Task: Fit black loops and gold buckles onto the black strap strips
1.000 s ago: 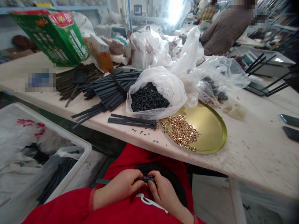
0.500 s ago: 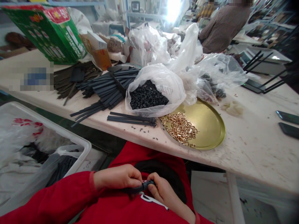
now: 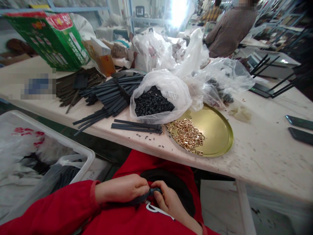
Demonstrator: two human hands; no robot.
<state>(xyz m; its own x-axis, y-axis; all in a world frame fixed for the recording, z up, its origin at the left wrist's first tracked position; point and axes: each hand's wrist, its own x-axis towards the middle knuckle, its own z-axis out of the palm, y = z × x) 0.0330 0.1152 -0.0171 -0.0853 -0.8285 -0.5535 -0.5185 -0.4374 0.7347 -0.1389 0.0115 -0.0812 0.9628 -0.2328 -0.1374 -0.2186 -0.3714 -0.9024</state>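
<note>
Low over the lap, my left hand (image 3: pixel 126 188) is closed on a dark strap (image 3: pixel 143 197) that trails leftward under it. My right hand (image 3: pixel 168 199) pinches the strap's other end, where a bit of gold shows at the fingertips. On the table in front lie a few finished-looking straps (image 3: pixel 137 126) with gold buckles at their right ends. A gold round tray (image 3: pixel 217 133) holds a heap of gold buckles (image 3: pixel 188 135). Beside it, a white plastic bag (image 3: pixel 182 94) stands open with small black loops (image 3: pixel 154 102) inside.
Piles of dark straps (image 3: pixel 112 93), a green box (image 3: pixel 58 42) and clear plastic bags (image 3: pixel 227 73) cover the table's back. A white bin (image 3: pixel 90 156) stands at the left. Two phones (image 3: pixel 300 129) and a black antenna device (image 3: pixel 261 89) lie right. A person (image 3: pixel 230 31) is behind.
Both hands keep their hold on the strap, with only a slight shift of the fingers. The view has moved a little.
</note>
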